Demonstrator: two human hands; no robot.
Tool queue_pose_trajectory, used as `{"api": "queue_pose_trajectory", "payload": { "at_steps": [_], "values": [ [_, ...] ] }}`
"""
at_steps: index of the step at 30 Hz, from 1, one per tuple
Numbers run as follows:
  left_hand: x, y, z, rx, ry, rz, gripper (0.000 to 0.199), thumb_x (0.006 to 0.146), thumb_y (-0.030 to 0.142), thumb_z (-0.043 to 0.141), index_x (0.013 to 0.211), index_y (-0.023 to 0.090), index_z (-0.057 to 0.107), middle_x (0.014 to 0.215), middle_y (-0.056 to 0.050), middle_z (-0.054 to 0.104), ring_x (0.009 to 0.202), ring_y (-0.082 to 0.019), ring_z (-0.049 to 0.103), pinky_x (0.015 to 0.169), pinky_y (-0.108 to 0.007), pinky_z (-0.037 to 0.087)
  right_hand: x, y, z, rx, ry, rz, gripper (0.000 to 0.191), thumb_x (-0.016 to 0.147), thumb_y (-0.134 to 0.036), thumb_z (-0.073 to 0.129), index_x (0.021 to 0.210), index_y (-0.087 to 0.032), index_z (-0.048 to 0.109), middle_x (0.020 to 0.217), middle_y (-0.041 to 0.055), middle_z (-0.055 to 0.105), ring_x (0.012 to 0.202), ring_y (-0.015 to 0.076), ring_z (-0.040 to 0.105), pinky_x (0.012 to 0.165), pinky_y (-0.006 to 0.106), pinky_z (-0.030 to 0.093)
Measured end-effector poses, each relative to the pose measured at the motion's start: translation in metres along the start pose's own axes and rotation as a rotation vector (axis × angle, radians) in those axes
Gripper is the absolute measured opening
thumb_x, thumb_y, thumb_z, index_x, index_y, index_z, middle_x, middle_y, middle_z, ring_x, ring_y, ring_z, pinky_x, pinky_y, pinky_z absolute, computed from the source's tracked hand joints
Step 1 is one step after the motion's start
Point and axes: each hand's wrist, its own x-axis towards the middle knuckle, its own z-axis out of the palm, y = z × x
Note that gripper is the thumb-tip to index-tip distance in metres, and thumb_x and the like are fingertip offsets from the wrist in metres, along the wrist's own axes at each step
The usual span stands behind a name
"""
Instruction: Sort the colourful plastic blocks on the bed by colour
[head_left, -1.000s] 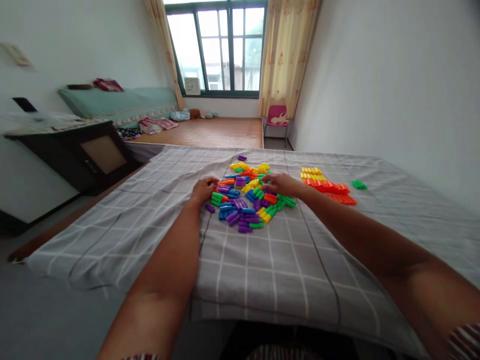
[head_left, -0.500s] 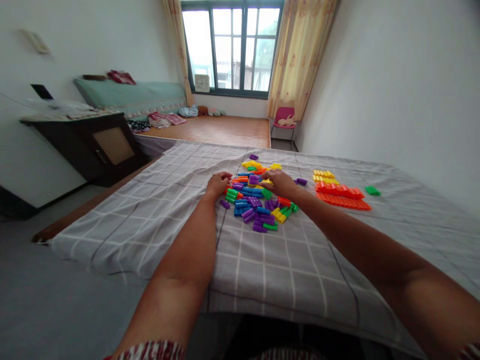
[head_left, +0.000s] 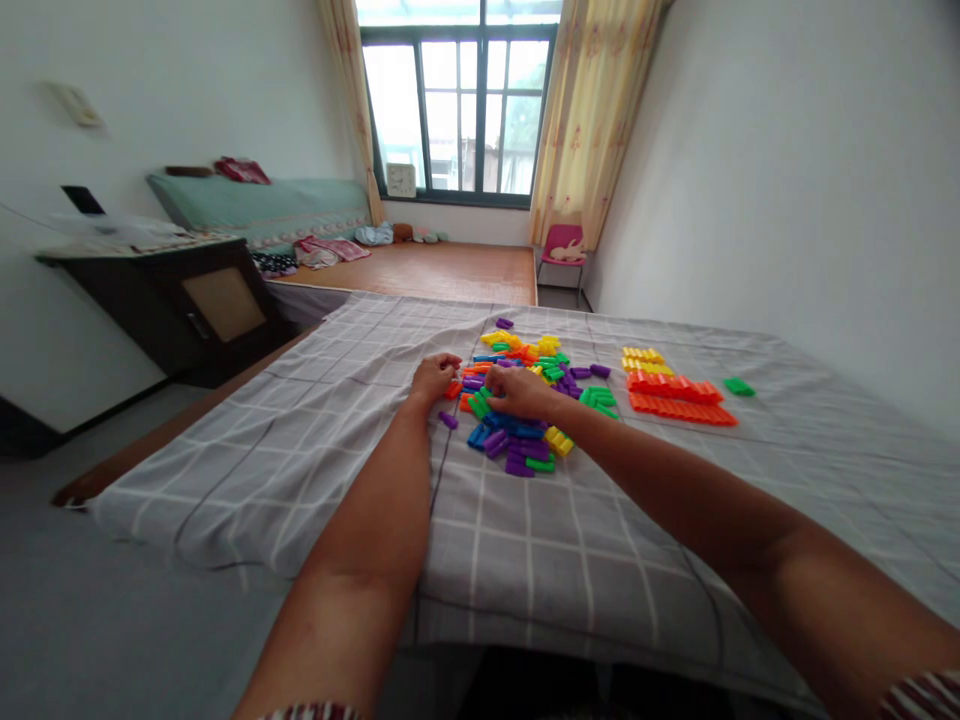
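Observation:
A heap of coloured plastic building blocks, with a blue block (head_left: 514,425) among them, lies on the checked cloth. At the heap's left edge, my left hand (head_left: 435,378) is closed, fingers curled over an orange block (head_left: 453,390); its thumb is partly hidden. My right hand (head_left: 523,392) reaches across the heap, thumb and fingers pinched at a tilted green block (head_left: 480,402). That hand covers the middle of the heap. A loose purple block (head_left: 448,420) rests just below my left hand. More green blocks (head_left: 598,400) lie right of my right wrist.
Right of the heap stand joined orange blocks (head_left: 681,398) in two long rows, with yellow blocks (head_left: 643,360) behind them. A green piece (head_left: 739,386) lies farther right. Beyond the checked cloth (head_left: 360,400) are a low bed platform (head_left: 450,262), a dark cabinet (head_left: 217,300) and a pink chair (head_left: 562,242).
My right hand has moved left and nearer over the heap, to the green block. Green blocks formerly under its wrist now show at right. My left hand stays put; the view has tilted slightly up.

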Motion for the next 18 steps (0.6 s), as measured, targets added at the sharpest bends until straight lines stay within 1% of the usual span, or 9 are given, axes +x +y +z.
{"api": "queue_pose_trajectory", "payload": {
  "at_steps": [3,5,8,11,13,15,16,18],
  "values": [
    [0.001,-0.001,0.001,-0.008,-0.01,-0.016,0.035,0.074,0.013,0.049,0.101,0.015,0.072,0.09,-0.005,0.074,0.074,-0.014,0.067,0.068,-0.022,0.053,-0.007,0.03,-0.011,0.062,0.056,0.079,0.021,0.073,-0.021,0.062,0.093,-0.017,0.064,0.08,0.0018,0.067,0.07,0.0139,0.058,0.062,0.024,0.041],
    [0.001,0.001,0.0,0.0,-0.017,-0.026,0.036,0.075,0.013,0.048,0.102,0.015,0.071,0.092,-0.005,0.074,0.075,-0.014,0.067,0.067,-0.022,0.053,-0.012,0.053,-0.022,0.151,0.101,0.132,0.018,0.073,-0.023,0.061,0.089,-0.016,0.066,0.078,0.001,0.067,0.07,0.0135,0.058,0.063,0.024,0.042],
    [-0.001,0.005,-0.002,0.027,-0.026,-0.041,0.037,0.075,0.013,0.048,0.103,0.015,0.071,0.093,-0.005,0.074,0.076,-0.014,0.068,0.067,-0.021,0.052,-0.023,0.088,-0.037,0.428,0.139,0.217,0.02,0.072,-0.031,0.064,0.085,-0.016,0.067,0.076,0.0013,0.067,0.069,0.0138,0.059,0.063,0.025,0.045],
    [-0.003,0.009,-0.004,0.04,-0.045,-0.057,0.039,0.073,0.013,0.049,0.105,0.016,0.071,0.094,-0.004,0.074,0.076,-0.013,0.068,0.067,-0.021,0.052,-0.04,0.115,-0.051,0.744,0.115,0.309,0.032,0.068,-0.039,0.073,0.088,-0.016,0.066,0.08,0.004,0.07,0.071,0.0153,0.061,0.062,0.026,0.048],
    [-0.003,0.009,-0.005,0.046,-0.048,-0.058,0.039,0.073,0.015,0.049,0.105,0.016,0.071,0.094,-0.004,0.074,0.078,-0.014,0.068,0.068,-0.021,0.053,-0.055,0.132,-0.062,0.857,0.146,0.369,0.035,0.066,-0.039,0.076,0.092,-0.016,0.066,0.085,0.0059,0.071,0.073,0.0162,0.063,0.062,0.026,0.05],
    [-0.003,0.008,-0.006,0.062,-0.041,-0.041,0.038,0.073,0.017,0.049,0.104,0.016,0.071,0.094,-0.004,0.074,0.08,-0.015,0.068,0.07,-0.022,0.053,-0.071,0.155,-0.077,0.874,0.27,0.43,0.033,0.068,-0.035,0.076,0.095,-0.017,0.066,0.089,0.0063,0.072,0.075,0.0155,0.064,0.062,0.025,0.051],
    [-0.003,0.008,-0.007,0.074,-0.039,-0.03,0.037,0.073,0.018,0.049,0.103,0.016,0.071,0.094,-0.004,0.074,0.081,-0.016,0.068,0.071,-0.023,0.053,-0.08,0.17,-0.086,0.859,0.365,0.468,0.031,0.071,-0.033,0.074,0.096,-0.018,0.066,0.09,0.0059,0.071,0.074,0.0143,0.064,0.062,0.024,0.051],
    [-0.003,0.009,-0.009,0.102,-0.048,-0.013,0.037,0.072,0.021,0.05,0.102,0.017,0.071,0.092,-0.004,0.074,0.082,-0.017,0.068,0.072,-0.024,0.053,-0.104,0.206,-0.105,0.808,0.594,0.577,0.024,0.075,-0.027,0.069,0.097,-0.017,0.065,0.087,0.0042,0.071,0.069,0.011,0.063,0.06,0.022,0.05]
  ]
}}
